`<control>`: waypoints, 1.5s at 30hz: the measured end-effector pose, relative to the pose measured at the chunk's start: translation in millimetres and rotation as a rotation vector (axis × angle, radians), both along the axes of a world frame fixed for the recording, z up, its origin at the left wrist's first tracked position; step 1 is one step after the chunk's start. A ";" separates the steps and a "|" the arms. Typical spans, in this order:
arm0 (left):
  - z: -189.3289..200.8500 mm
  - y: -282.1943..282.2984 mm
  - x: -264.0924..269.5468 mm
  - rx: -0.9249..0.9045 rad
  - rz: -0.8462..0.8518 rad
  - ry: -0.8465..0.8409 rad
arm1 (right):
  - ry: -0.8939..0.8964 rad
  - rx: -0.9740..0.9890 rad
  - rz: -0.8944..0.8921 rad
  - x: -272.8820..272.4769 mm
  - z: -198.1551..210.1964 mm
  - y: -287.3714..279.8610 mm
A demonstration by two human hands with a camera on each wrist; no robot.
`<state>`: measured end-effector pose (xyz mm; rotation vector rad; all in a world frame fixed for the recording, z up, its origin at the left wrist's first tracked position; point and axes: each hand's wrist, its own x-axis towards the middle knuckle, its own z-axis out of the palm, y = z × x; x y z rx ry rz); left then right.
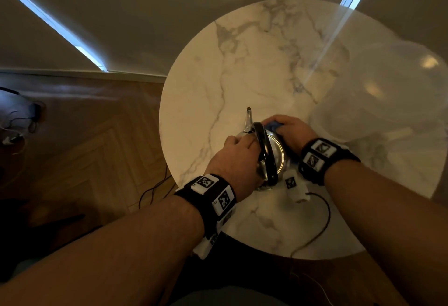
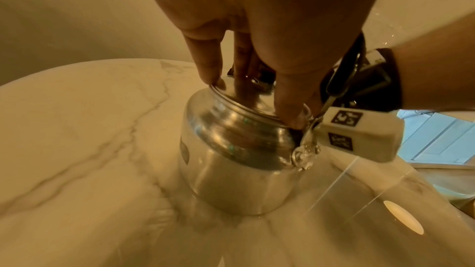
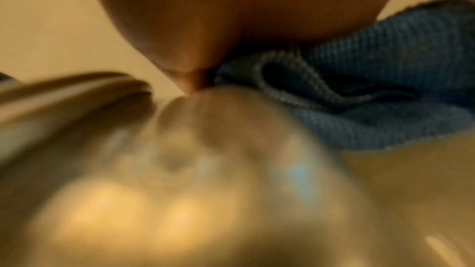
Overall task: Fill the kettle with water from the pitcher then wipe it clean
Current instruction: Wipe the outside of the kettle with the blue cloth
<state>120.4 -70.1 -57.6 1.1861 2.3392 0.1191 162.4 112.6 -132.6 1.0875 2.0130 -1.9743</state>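
Note:
A shiny metal kettle point(image 1: 278, 153) with a black handle point(image 1: 266, 155) stands upright on the round marble table point(image 1: 242, 63), its spout point(image 1: 249, 119) pointing away from me. My left hand point(image 1: 232, 158) arches over its left side. In the left wrist view, the left hand's fingertips point(image 2: 214, 80) and thumb grip the rim of the lid on the kettle point(image 2: 231, 159). My right hand point(image 1: 291, 131) holds a bunched blue cloth point(image 1: 274, 126) against the kettle's far right side. The right wrist view, blurred, shows the cloth point(image 3: 385, 109) pressed on the kettle's point(image 3: 180, 170) curved wall. A large clear pitcher point(image 1: 378, 92) stands to the right.
A thin black cable point(image 1: 323, 223) runs across the table's near edge from my right wrist. Left of the table lies a wooden herringbone floor point(image 1: 97, 148) with more cables point(image 1: 26, 119). The clear pitcher point(image 2: 372, 200) stands close beside the kettle.

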 end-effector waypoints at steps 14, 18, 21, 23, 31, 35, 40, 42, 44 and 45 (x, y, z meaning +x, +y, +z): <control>0.0 -1.5 -0.9 0.032 0.009 0.002 | 0.033 0.155 0.080 77.9 -9.8 -7.5; -1.6 -2.2 1.4 0.034 0.011 0.043 | 0.064 0.159 0.054 72.8 7.7 -13.3; -4.0 -3.5 1.3 0.038 0.015 0.047 | 0.039 0.193 0.008 109.8 17.8 -35.3; -4.9 -4.4 1.2 0.031 0.013 0.054 | 0.018 0.217 0.057 132.5 14.8 -53.9; 11.4 -5.3 3.2 0.104 0.144 -0.077 | -0.010 0.144 0.201 167.0 36.1 -50.7; 34.3 -7.8 -2.8 0.259 0.258 0.008 | 0.022 0.218 0.014 167.4 51.2 -29.0; 57.8 19.4 -17.1 0.093 -0.421 0.270 | 0.132 -0.176 -0.312 146.8 75.5 -14.2; 67.4 30.9 -21.2 -0.059 -0.555 0.315 | 0.076 -0.367 -0.459 137.6 85.3 -8.3; 73.9 38.2 -27.0 -0.130 -0.582 0.306 | -0.018 -0.353 -0.545 132.3 86.1 -0.9; 74.7 40.7 -30.1 -0.139 -0.585 0.290 | -0.048 -0.340 -0.557 131.5 85.3 2.1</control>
